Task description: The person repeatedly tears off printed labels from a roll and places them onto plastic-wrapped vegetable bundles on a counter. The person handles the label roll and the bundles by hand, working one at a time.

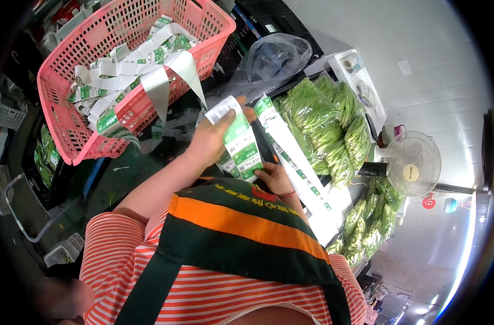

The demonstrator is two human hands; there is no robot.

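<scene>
A strip of green and white printed labels [242, 140] lies across my left hand [212, 136], whose fingers and thumb hold its upper end. My right hand [274, 178] pinches the lower edge of the same strip, close to the apron. Another long strip of labels [299, 162] stretches beside my right hand, along the bagged greens. Up and to the left, a pink plastic basket [104, 28] holds many folded label strips [129, 73], some hanging over its near wall. Clear plastic bags of leafy green vegetables [320, 122] are piled to the right of my hands.
Crumpled clear plastic [271, 57] lies beyond my hands, near a white foam box [358, 81]. A fan [412, 163] stands at the right, above more bagged greens [369, 223]. Black crates [43, 162] with bagged greens and a bent metal tube [37, 237] are at the left.
</scene>
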